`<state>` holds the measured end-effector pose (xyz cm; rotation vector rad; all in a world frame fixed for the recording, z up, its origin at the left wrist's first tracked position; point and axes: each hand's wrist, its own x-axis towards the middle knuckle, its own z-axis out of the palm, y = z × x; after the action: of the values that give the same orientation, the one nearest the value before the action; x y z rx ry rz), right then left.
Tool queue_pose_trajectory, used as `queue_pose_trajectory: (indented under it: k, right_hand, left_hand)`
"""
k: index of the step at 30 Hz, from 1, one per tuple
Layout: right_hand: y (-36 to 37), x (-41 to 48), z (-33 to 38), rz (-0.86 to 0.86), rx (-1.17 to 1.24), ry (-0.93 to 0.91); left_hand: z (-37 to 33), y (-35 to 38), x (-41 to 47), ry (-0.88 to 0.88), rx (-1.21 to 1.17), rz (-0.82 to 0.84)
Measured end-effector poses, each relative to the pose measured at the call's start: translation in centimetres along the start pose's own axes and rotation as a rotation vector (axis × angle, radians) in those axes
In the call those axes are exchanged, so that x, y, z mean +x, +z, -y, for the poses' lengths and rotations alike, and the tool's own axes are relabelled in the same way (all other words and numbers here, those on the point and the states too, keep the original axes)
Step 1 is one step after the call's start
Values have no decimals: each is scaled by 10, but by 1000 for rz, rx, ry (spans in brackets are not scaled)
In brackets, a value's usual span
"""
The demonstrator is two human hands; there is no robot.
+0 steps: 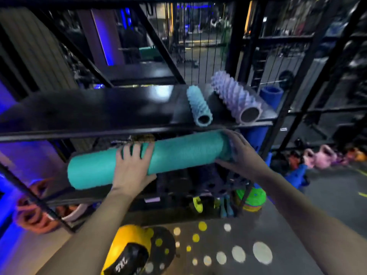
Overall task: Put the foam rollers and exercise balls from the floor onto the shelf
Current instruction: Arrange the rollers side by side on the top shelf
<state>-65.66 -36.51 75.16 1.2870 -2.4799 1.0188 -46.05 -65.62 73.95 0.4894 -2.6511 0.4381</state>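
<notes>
Two bare forearms reach forward from the bottom of the view. Below and between them, a yellow and black ball [127,251] rests on a grey floor [297,225] marked with pale and yellow dots. The left hand [133,165] is clasped over the middle of a smooth teal foam roller [178,153], fingers spread across its top and thumb under it. The right hand [240,153] cups the roller's right end. The roller is held level in the air, just below the front edge of a glossy black shelf [89,110]. Above the right hand, two knobbly rollers lie on that shelf, near each other at its right end: a light blue roller [198,105] and, to its right, a larger lilac roller [236,98], both with open ends facing the viewer. Beyond the lilac one, a dark blue roller [271,95] stands upright. Under the hands, lower shelf levels hold blurred dark gear, and a green and yellow stack [252,197] sits near the right wrist. Far right of the hands, pink kettlebells [321,158] sit on the floor. The room is dim, with blue lighting at the left and black metal racking behind
</notes>
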Motion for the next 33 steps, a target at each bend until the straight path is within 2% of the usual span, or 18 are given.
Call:
queue_pose_trajectory:
  k: [3, 6, 11, 14, 16, 18, 24, 27, 33]
  right_hand:
    - [-18, 51, 1, 15, 3, 112]
    - [-30, 97, -21, 49, -48, 230]
    - [-57, 162, -83, -17, -259, 333]
    - [-64, 192, -131, 77, -331, 420]
    - [-60, 206, -155, 196, -378, 458]
    - [-50, 216, -174, 233, -387, 498]
    - [-28, 218, -198, 60, -482, 432]
    - [-25, 218, -198, 36, -525, 402]
    - [-23, 218, -201, 33, -567, 391]
  left_hand:
    - [-21, -22, 53, -228, -158, 193]
    - [-45, -30, 107, -470, -449, 322]
    - [-55, 2, 200, -780, -945, 323]
    - [-63, 36, 245, -886, -1162, 276]
    - [-67, 53, 266, -927, -1210, 272]
    - [-72, 69, 284, -938, -1184, 287]
    - [-68, 146, 341, -896, -1103, 382]
    - [-88, 124, 370, -867, -1078, 398]
    - [-145, 119, 413, -795, -1241, 370]
